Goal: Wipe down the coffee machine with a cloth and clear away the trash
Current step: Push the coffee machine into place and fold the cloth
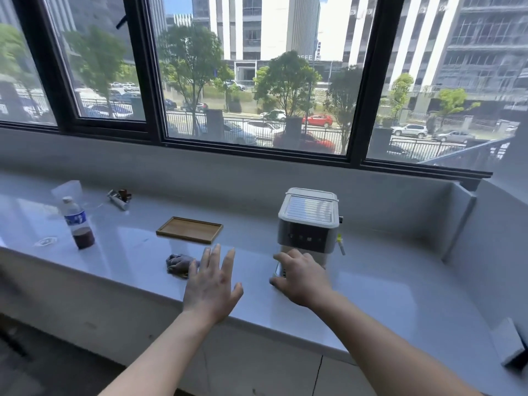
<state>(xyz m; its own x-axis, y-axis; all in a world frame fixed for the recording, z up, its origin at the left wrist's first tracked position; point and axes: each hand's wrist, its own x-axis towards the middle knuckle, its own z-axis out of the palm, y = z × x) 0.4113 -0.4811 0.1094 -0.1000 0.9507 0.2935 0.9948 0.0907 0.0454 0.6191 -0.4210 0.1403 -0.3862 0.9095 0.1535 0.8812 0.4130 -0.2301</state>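
- The coffee machine [308, 224] stands upright on the pale worktop [385, 281], right of the middle and below the window [257, 81].
- The right hand [303, 278] is at the front of the machine's base; its fingers [288, 257] are curled over the low front edge and grip it, with the thumb down by the worktop at the left corner.
- The crumpled grey cloth [180, 265] lies on the worktop near the front edge, well left of the machine.
- The left hand [211, 284] hovers palm down just right of the cloth, holding nothing; its fingers [214, 255] are straight and spread. Its little-finger side overlaps the cloth's right edge in the view, but I cannot tell whether they touch.
- A wooden tray [190, 230] lies just behind the cloth.
- Further left stands a plastic bottle [78, 224] with dark liquid at the bottom; behind it lie small bits of trash [120, 197].
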